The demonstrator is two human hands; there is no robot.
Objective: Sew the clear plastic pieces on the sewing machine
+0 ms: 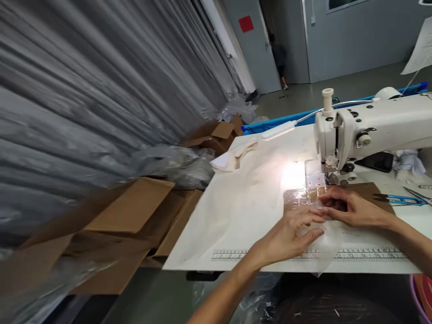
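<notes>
A sheet of clear plastic (329,240) lies under both hands on the sewing table, its lower corner hanging over the front edge. My left hand (297,231) rests on it with fingers stretched out and thumb apart. My right hand (351,208) has its fingers curled together at the sheet, close to the left fingertips; the pinch itself is partly hidden. Just beyond the hands stands a white sewing machine (381,128), its presser foot area (330,179) above the plastic. Beneath the plastic is a brown board (371,191) around the machine bed.
Blue thread snips (401,199) and scissors (418,195) lie to the right. A printed ruler (232,254) runs along the table's front edge. Folded pale cloth (232,157) sits at the far left corner. Open cardboard boxes (130,207) stand left. A person (279,56) is at the doorway.
</notes>
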